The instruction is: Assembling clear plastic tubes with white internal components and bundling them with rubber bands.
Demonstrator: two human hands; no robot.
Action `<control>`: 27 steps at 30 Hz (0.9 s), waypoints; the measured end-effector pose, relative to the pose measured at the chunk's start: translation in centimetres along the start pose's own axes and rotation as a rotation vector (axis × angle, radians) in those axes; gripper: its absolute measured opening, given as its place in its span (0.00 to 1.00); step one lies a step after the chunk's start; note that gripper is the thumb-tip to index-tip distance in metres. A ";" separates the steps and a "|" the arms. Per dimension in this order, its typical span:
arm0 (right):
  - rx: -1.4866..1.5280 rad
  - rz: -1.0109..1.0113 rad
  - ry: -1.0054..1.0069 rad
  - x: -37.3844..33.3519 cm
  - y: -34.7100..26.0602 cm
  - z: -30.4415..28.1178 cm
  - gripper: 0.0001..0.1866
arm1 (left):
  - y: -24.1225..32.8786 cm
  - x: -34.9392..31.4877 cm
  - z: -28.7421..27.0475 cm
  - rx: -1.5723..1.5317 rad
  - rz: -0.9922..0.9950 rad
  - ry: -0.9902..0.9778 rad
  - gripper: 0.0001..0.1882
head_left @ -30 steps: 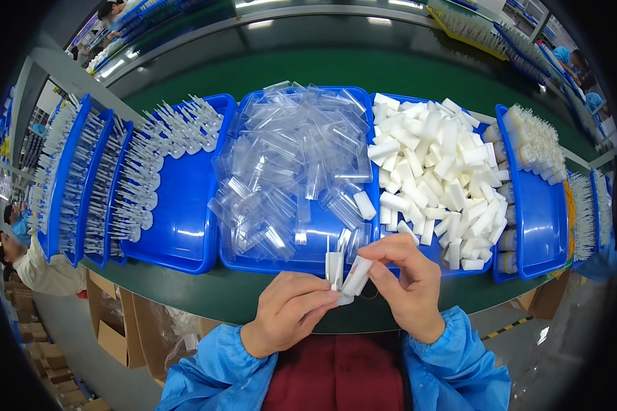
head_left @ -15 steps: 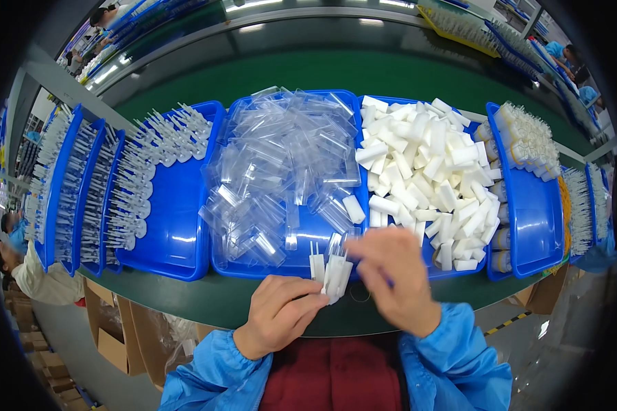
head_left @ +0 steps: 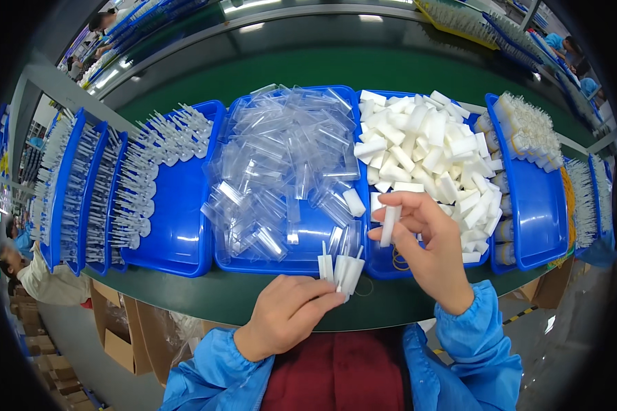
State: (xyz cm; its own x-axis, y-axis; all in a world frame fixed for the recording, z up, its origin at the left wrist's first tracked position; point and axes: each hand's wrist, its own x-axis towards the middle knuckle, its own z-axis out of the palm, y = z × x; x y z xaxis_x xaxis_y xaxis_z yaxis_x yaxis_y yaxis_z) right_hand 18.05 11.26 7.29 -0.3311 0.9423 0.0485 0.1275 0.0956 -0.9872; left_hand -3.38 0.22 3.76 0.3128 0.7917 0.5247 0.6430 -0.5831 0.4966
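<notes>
My left hand (head_left: 281, 315) is closed round a small bundle of white foam pieces with clear sleeves (head_left: 348, 275), from which thin clear tips point up. Over the front edge of the tray of white blocks, my right hand (head_left: 432, 243) pinches one white foam block (head_left: 389, 226) upright between thumb and fingers. Just beyond it lies a heap of white foam blocks (head_left: 435, 140). Loose clear plastic sleeves (head_left: 281, 151) are piled in the blue tray (head_left: 308, 257) ahead of my left hand, with a single white block (head_left: 353, 203) among them.
At the left, blue trays (head_left: 178, 219) hold rows of thin-stemmed clear parts (head_left: 134, 198). To the right, another blue tray (head_left: 538, 219) carries bundled parts (head_left: 528, 133). Yellow bands (head_left: 569, 198) hang beside it. Cardboard boxes (head_left: 120, 329) stand below the green table (head_left: 240, 301); other people work farther off.
My right hand has moved away from the bundle to the right and now holds a white foam block. My left hand, still gripping the bundle, has shifted slightly right.
</notes>
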 end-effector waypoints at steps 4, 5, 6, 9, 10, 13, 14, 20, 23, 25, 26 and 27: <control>0.229 0.152 0.040 -1.0 -0.2 0.7 0.16 | 0.9 0.5 -0.6 0.035 0.087 -0.090 0.18; 0.249 0.193 0.041 -1.2 -0.3 0.8 0.16 | 1.1 0.7 -0.6 0.044 0.098 -0.104 0.18; 0.237 0.146 0.023 -1.7 0.5 1.2 0.14 | 1.3 1.0 -0.6 0.052 0.092 -0.092 0.18; -0.005 0.101 -0.176 -2.2 0.3 0.7 0.11 | 1.3 1.6 -0.5 0.071 0.079 -0.066 0.19; 0.027 0.146 -0.189 -2.2 0.3 0.7 0.09 | 1.1 1.4 -0.4 0.073 0.081 -0.065 0.19; 0.055 0.083 -0.156 -2.5 0.5 0.9 0.10 | 0.5 0.6 0.3 0.026 0.050 0.011 0.20; -0.112 -0.096 -0.159 -2.5 0.6 0.9 0.11 | 0.3 0.3 0.6 0.001 0.034 0.049 0.21; -0.334 -0.456 -0.106 -3.7 1.5 2.1 0.16 | -0.4 -0.3 1.1 -0.063 0.007 0.190 0.24; -0.093 -0.286 -0.083 -4.7 2.0 2.5 0.16 | 0.0 -0.1 0.8 -0.080 -0.054 0.202 0.24; 0.067 -0.117 -0.057 -5.3 1.8 2.7 0.16 | 0.1 0.1 0.6 -0.169 -0.112 0.179 0.23; 0.057 -0.112 -0.065 -5.5 1.8 2.8 0.16 | 0.0 0.2 0.6 -0.250 -0.135 0.149 0.23; 0.049 -0.110 -0.072 -5.6 1.8 2.8 0.16 | -0.1 0.3 0.5 -0.327 -0.155 0.116 0.23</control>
State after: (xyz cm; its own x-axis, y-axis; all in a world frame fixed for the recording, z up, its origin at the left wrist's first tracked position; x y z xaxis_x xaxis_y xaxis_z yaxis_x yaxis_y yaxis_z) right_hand 17.52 5.26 4.81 -0.4068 0.9016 0.1474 0.0412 0.1793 -0.9829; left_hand -2.93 0.59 3.52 0.1359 0.8602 0.4915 0.4138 -0.5001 0.7607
